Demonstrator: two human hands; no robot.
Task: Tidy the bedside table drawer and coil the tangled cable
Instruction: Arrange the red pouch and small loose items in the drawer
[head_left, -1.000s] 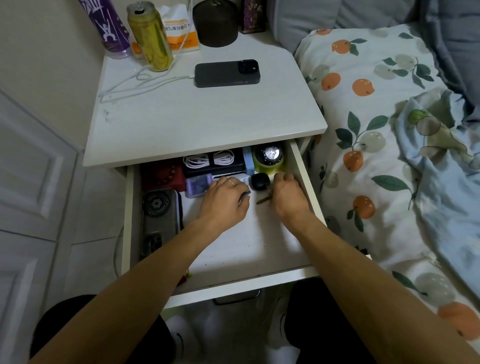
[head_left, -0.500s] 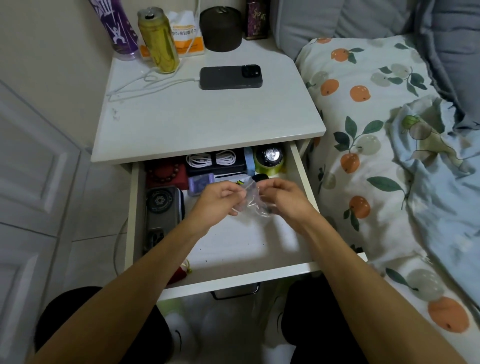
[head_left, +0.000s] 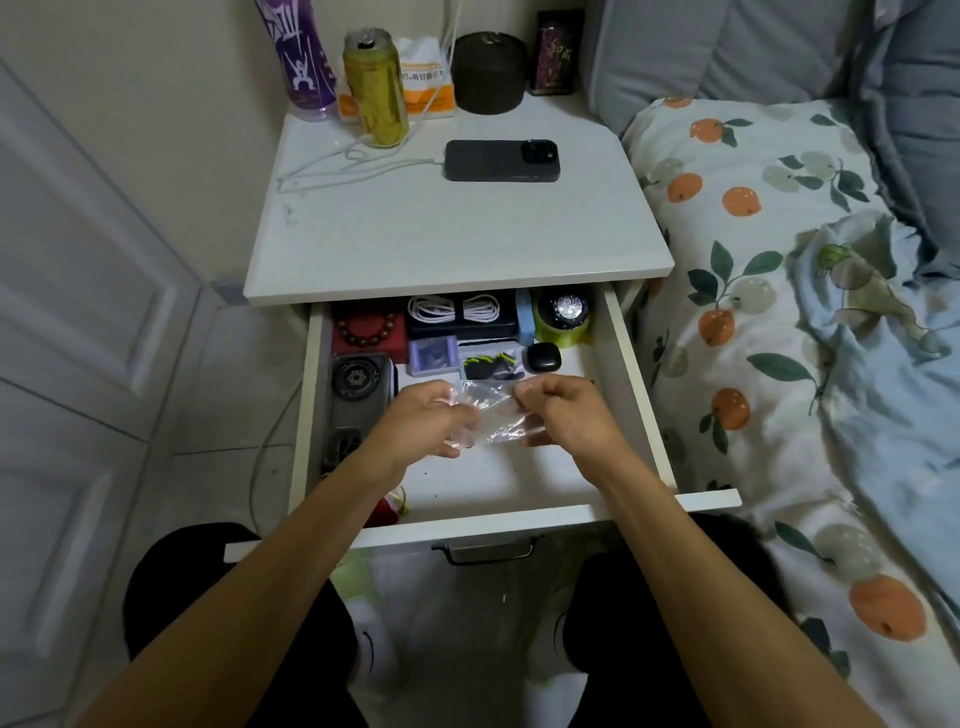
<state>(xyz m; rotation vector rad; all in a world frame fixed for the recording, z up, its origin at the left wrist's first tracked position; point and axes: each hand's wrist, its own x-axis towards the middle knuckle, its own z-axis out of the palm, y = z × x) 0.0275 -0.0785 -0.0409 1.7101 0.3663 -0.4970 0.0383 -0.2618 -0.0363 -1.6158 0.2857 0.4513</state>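
Observation:
The white drawer (head_left: 631, 374) of the bedside table stands pulled out. Above its middle, my left hand (head_left: 428, 415) and my right hand (head_left: 563, 413) both pinch a small clear plastic bag (head_left: 491, 410), stretched between them. At the drawer's back lie coiled white cables (head_left: 452, 307) on a black case. A loose white cable (head_left: 353, 163) runs across the table top to a dark phone (head_left: 501, 160).
In the drawer: a red box with beads (head_left: 370, 332), a grey device (head_left: 361, 400), a purple box (head_left: 434, 356), a black-and-green packet (head_left: 491, 364), a black earbud case (head_left: 543, 358), a green lamp (head_left: 566, 317). A gold can (head_left: 375, 88) and bottle (head_left: 298, 52) stand on top. The bed (head_left: 779, 260) is right.
My hands rose from the drawer floor, where they reached among small items, and now hold a clear plastic bag between them. My head has moved back a little.

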